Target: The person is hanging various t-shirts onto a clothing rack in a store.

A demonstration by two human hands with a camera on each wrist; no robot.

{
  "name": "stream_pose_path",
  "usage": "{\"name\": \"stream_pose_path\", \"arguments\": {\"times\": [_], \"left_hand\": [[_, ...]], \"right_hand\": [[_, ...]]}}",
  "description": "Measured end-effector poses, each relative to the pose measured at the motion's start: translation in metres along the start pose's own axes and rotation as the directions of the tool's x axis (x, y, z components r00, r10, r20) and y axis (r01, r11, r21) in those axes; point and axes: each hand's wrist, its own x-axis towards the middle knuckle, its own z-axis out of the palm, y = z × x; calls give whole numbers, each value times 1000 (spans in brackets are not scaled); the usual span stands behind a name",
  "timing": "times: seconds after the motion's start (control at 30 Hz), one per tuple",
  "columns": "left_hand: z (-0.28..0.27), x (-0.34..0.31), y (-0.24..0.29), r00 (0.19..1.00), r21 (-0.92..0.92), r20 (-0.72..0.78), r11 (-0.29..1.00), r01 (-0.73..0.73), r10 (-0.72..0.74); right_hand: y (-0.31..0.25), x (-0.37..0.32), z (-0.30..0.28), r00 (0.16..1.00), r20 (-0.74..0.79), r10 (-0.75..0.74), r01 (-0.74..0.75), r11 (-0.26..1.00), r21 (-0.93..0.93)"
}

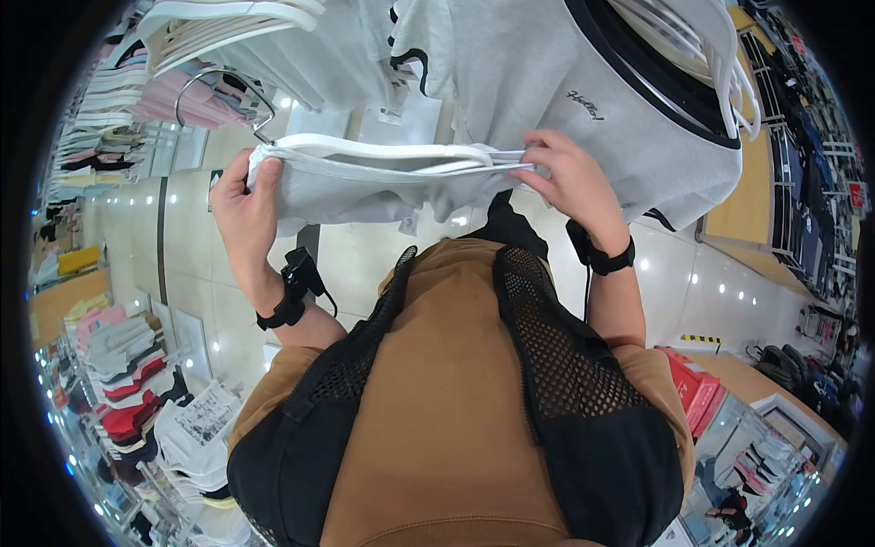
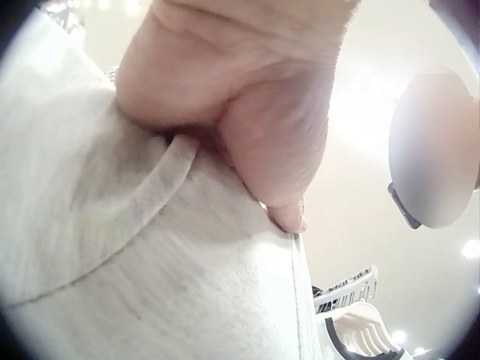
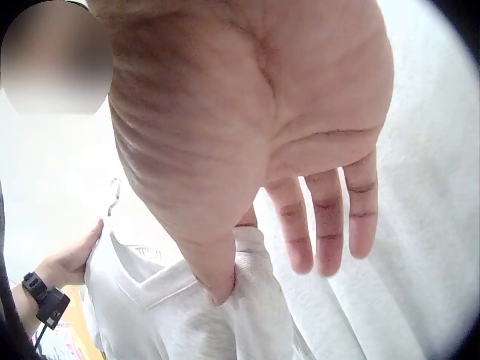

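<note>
A light grey V-neck top (image 1: 365,187) is stretched between my hands, with a white hanger (image 1: 383,150) inside its neckline. The hanger's metal hook (image 1: 221,91) sticks out on the left, by my left hand. My left hand (image 1: 244,201) grips the top's left end, thumb over the fabric; close up in the left wrist view, the cloth (image 2: 150,247) runs under that palm. At the other end my right hand (image 1: 574,178) pinches the neckline edge between thumb (image 3: 214,274) and index finger. The remaining fingers of the right hand extend loosely in the right wrist view.
Grey shirts on white hangers hang just ahead, one with "Hello!" lettering (image 1: 583,105). Racks of clothes (image 1: 132,383) stand at the left, and shelving (image 1: 793,173) at the right. Red boxes (image 1: 693,387) sit at the lower right. Glossy tiled floor (image 1: 187,237) lies below.
</note>
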Motion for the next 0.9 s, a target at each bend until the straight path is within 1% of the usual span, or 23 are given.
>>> {"name": "stream_pose_path", "arguments": {"times": [0.03,0.07,0.1,0.13,0.17,0.2,0.23,0.3,0.33,0.4,0.43,0.47,0.5,0.53,0.6,0.67,0.73,0.77,0.8,0.83,0.87,0.9], "left_hand": [[-1,0,0,999,-10,31,1000,8,-8],[-1,0,0,998,-20,61,1000,16,-15],[0,0,1,998,-20,63,1000,15,-14],[2,1,3,995,17,96,1000,11,-13],[4,2,4,991,53,130,999,6,-12],[6,3,4,991,52,133,999,3,-10],[9,4,3,988,47,150,999,15,-22],[15,4,6,985,41,172,999,25,-32],[21,2,11,984,53,176,998,17,-26],[36,-2,19,983,64,181,998,7,-19],[44,-5,23,977,31,214,999,10,-17],[52,-8,24,969,-3,245,1000,14,-13],[60,-10,21,964,9,258,998,-60,56],[67,-13,22,963,10,261,998,-63,58],[79,-20,26,955,-27,293,999,-48,53],[84,-23,25,948,-31,310,997,-66,73],[86,-24,22,955,-91,276,992,-90,112],[86,-23,21,955,-91,275,992,-90,112],[84,-22,19,948,-96,284,988,-119,142],[83,-21,17,940,-101,294,984,-148,172],[83,-21,15,940,-102,294,984,-148,171],[83,-20,12,937,-95,294,981,-168,188]], "right_hand": [[-1,1,-3,1000,-1,2,-2,1000,-1],[-3,3,-9,984,94,152,-158,985,63],[-7,5,-14,937,196,290,-315,943,111],[-9,7,-16,937,195,291,-316,942,111],[-12,8,-16,950,156,270,-290,949,120],[-14,9,-17,961,116,250,-264,956,128],[-16,11,-18,961,113,254,-267,955,128],[-22,15,-18,979,80,188,-196,973,118],[-26,17,-15,978,78,193,-201,972,117],[-34,27,-7,999,-40,2,6,982,191],[-37,31,0,987,-118,-107,126,978,166],[-43,36,3,987,-122,-106,125,978,165],[-51,41,5,972,-165,-168,196,967,166],[-57,45,7,951,-208,-229,264,951,163],[-63,47,16,949,-209,-236,276,942,191],[-74,49,16,958,-183,-221,267,920,288],[-75,45,18,962,-179,-208,251,931,267],[-74,43,18,965,-175,-195,235,940,246],[-74,41,19,965,-174,-195,235,940,247],[-73,39,19,974,-136,-180,211,941,265],[-72,37,18,981,-97,-166,187,942,280],[-72,35,18,982,-96,-165,186,942,281]]}}
